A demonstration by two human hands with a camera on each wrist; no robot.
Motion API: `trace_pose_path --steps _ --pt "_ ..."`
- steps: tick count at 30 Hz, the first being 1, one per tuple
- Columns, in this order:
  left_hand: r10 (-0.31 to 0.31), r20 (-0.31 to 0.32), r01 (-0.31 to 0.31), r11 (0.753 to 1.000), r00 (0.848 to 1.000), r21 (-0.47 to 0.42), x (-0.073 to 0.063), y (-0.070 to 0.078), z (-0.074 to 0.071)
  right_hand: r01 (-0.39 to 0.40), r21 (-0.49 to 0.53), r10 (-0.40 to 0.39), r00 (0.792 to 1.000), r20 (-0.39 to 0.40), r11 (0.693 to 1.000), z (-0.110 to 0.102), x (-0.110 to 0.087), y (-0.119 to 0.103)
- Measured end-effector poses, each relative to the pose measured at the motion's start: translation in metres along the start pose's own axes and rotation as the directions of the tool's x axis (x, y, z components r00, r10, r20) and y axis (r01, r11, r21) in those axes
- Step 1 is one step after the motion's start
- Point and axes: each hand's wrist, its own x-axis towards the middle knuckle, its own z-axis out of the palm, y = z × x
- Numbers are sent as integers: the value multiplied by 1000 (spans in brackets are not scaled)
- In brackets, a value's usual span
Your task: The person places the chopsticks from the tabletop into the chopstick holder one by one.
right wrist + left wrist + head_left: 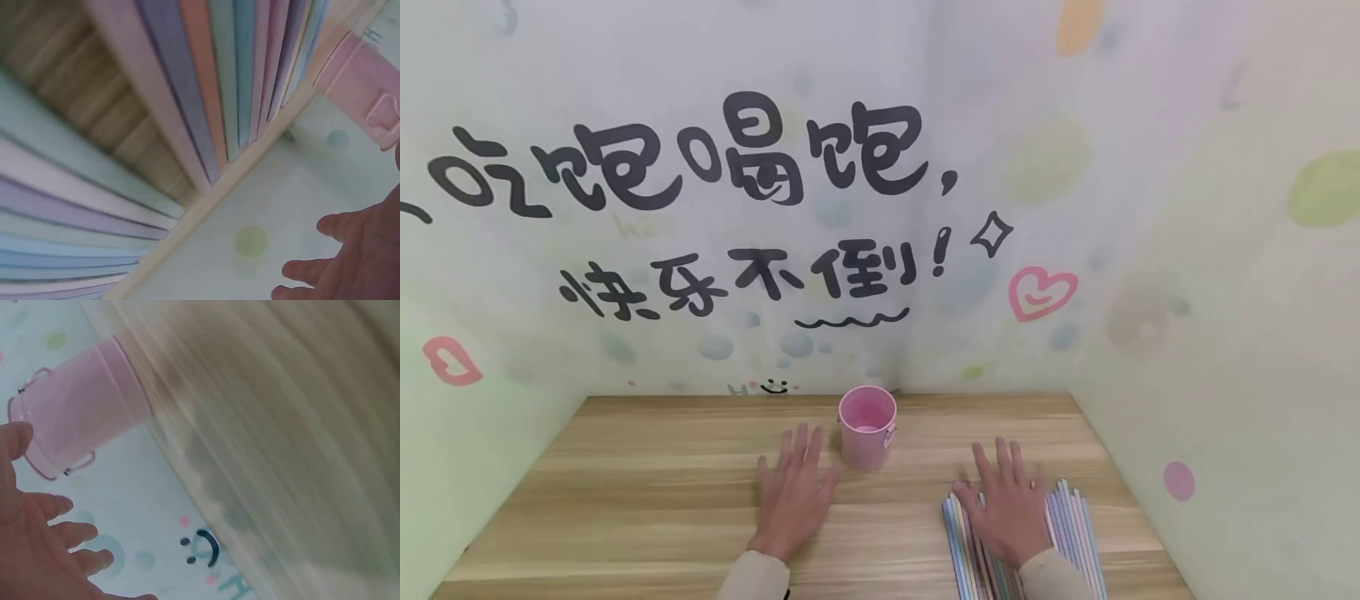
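Note:
A small pink bucket (865,450) with wire handles stands upright towards the back of the wooden table. My left hand (793,500), fingers spread, is left of and nearer than the bucket; it holds nothing. In the left wrist view its thumb overlaps the rim of the bucket (78,406), and I cannot tell whether they touch. My right hand (1009,510) is spread over a row of long pastel strips (1075,529), hiding part of them. The right wrist view shows the strips (194,75) side by side in two groups, a gap between them. That hand grips nothing.
The wooden table (647,492) meets a pale back wall (700,358) printed with black lettering and coloured dots. A side wall (1247,367) bounds the right. The bucket stands close to the back wall.

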Motion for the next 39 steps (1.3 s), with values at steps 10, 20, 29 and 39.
trace_pose_path --steps 10,20,29,39 --pt "-77 -108 41 953 991 -301 26 37 20 -325 54 318 941 115 944 -30 -9 59" --pt "-114 -208 40 944 972 -329 36 49 38 -438 42 414 873 257 898 -42 -34 108" --pt "-138 -259 44 940 956 -337 43 51 47 -441 29 422 874 240 897 -37 -42 117" --pt "-134 -264 42 944 955 -326 45 54 49 -425 10 411 879 241 905 -41 -47 122"
